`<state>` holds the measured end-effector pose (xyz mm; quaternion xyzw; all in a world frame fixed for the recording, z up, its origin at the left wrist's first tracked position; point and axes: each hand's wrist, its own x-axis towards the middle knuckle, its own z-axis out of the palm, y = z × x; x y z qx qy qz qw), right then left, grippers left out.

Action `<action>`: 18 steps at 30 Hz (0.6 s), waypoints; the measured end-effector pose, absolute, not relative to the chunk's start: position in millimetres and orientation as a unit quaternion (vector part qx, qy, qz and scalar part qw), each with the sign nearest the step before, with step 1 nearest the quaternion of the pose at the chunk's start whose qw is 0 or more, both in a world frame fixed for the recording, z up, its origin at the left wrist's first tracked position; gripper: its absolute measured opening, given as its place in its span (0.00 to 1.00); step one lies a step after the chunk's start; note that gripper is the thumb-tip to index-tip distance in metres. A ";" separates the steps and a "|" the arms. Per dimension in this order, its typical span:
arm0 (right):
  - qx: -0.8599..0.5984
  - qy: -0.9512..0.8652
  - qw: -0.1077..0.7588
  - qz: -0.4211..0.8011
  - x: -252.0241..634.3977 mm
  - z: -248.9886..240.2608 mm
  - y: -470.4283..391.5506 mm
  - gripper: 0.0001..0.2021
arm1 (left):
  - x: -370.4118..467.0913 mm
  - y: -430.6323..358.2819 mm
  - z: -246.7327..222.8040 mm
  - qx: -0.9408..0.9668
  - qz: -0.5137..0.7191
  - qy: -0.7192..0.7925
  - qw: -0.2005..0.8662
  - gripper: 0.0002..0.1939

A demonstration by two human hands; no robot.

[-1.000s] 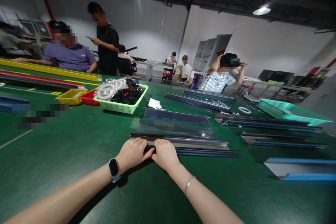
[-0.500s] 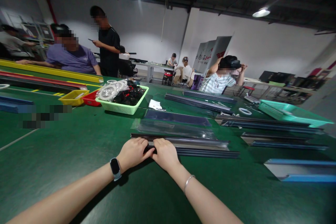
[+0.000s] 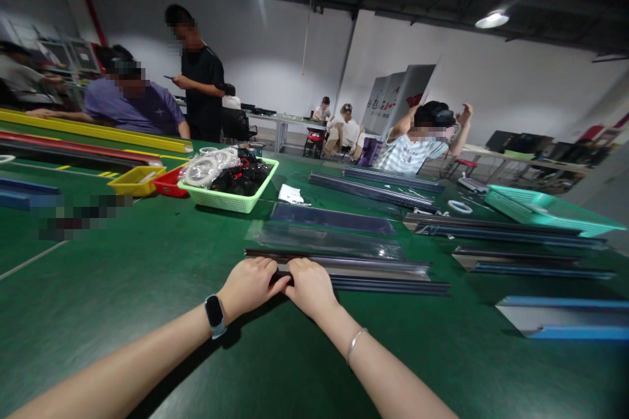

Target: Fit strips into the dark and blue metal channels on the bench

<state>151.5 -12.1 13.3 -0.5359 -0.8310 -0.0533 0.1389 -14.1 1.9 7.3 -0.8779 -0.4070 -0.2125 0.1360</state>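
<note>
A long dark channel-shaped profile (image 3: 388, 287) with a pale inner face lies crosswise on the green table in front of me. Near its left end, my left hand (image 3: 250, 285) is closed on it with the fingers bent over it. Right beside it, my right hand (image 3: 310, 285) grips the same profile, and the two thumbs meet at the near side. My palms and curled fingers hide part of the profile. Just beyond it lie a clear plastic sheet (image 3: 329, 240) and a dark bluish flat strip (image 3: 331, 218).
More channel profiles (image 3: 506, 229) lie to the right, one of them blue (image 3: 580, 330). A light green basket (image 3: 226, 200) holds bagged rings and black parts. Yellow (image 3: 130, 183) and red (image 3: 170, 184) bins stand beside it. A teal basket (image 3: 550, 209) is far right. Several people are around.
My hands and the profile have stayed in place. Across the table, the person in the striped shirt has moved one hand away from their cap. The view has shifted very slightly.
</note>
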 end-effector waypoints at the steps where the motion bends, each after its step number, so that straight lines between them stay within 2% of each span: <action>1: -0.538 -0.830 0.138 -0.054 151.1 12.8 -11.9 0.06 | -14.0 1.7 7.3 -0.877 -0.215 -0.407 0.136 0.18; 18: -0.537 -0.824 0.157 -0.087 150.4 4.4 -13.5 0.08 | -14.7 0.9 5.0 -0.874 -0.230 -0.403 0.143 0.17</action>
